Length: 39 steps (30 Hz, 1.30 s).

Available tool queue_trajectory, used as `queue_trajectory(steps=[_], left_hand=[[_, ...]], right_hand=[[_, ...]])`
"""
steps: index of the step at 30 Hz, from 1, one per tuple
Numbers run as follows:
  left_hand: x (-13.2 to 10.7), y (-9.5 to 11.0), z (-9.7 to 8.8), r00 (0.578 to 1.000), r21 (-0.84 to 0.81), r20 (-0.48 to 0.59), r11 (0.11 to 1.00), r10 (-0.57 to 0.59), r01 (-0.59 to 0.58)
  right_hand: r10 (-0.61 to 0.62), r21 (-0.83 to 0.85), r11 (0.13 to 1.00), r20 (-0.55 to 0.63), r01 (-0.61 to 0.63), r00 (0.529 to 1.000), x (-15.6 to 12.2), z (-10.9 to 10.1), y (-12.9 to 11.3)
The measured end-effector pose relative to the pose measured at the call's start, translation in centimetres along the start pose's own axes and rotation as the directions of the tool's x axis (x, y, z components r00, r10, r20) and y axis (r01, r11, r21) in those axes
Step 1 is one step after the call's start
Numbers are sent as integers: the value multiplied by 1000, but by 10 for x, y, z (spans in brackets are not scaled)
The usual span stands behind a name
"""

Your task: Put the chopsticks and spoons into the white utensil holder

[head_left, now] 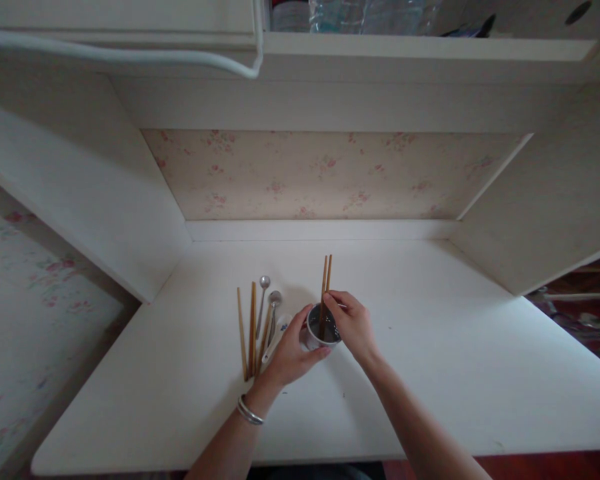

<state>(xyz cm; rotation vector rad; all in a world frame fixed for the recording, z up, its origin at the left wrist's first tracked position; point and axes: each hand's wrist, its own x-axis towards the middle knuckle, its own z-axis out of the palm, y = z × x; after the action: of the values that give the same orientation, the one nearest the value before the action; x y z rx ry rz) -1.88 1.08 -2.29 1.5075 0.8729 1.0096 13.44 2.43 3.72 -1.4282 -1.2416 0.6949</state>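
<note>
Near the middle of the white desk, my left hand [291, 352] is wrapped round the side of a light-coloured cup [310, 341] with a dark grey inside. Its mouth is tipped towards me. My right hand [353, 325] pinches a pair of wooden chopsticks [327, 275] just above the rim; their lower ends are inside the cup and their upper ends point away from me. To the left lie several loose wooden chopsticks [242, 337], two long-handled metal spoons [265, 283] and a white spoon [279, 332] with a blue pattern, partly hidden behind my left hand.
White side panels [90, 173] flank the desk [430, 360], with a floral back wall [305, 177] behind. Overhead, a shelf [430, 48] holds clear plastic bottles [365, 17]. A white cable [130, 57] hangs along the upper left.
</note>
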Motion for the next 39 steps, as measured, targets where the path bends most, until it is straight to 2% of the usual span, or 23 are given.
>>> queue_trajectory(steps=[12, 18, 21, 24, 26, 29, 32, 34, 35, 37, 39], left_hand=[[1, 0, 0, 1000, -50, 21, 999, -9, 10], [-1, 1, 1, 999, -73, 34, 997, -13, 15], [-3, 4, 1, 1000, -11, 21, 1000, 8, -8], [-6, 7, 4, 995, 87, 39, 992, 89, -92], [-11, 12, 7, 990, 174, 48, 975, 133, -140], [-26, 23, 8, 991, 313, 35, 940, 130, -134], [-44, 36, -6, 998, 375, -14, 925, 66, -56], [-49, 43, -27, 993, 381, -114, 924, 12, 33], [-49, 45, -40, 978, 389, -207, 917, -10, 91], [-43, 45, -70, 920, 433, -391, 875, -34, 217], [-33, 42, -97, 867, 540, -497, 770, -35, 341]], right_hand=[[-6, 22, 1000, 35, 5, 999, -4, -3, 1], [64, 225, 969, 159, -100, 985, -27, -13, 26], [23, 276, 957, 244, -92, 970, -44, -13, 43], [-28, 328, 942, 298, -75, 954, -55, -9, 54], [-48, 310, 950, 267, -38, 963, -57, -5, 58], [-46, 201, 980, 189, 7, 981, -57, -2, 62], [-57, 126, 991, 157, 38, 986, -58, -1, 64], [-56, 90, 995, 155, 42, 986, -59, -1, 65], [-50, 75, 996, 156, 38, 986, -59, -1, 66], [-32, 48, 999, 154, 25, 987, -59, -1, 67], [-14, 26, 1000, 155, 10, 988, -59, -1, 68]])
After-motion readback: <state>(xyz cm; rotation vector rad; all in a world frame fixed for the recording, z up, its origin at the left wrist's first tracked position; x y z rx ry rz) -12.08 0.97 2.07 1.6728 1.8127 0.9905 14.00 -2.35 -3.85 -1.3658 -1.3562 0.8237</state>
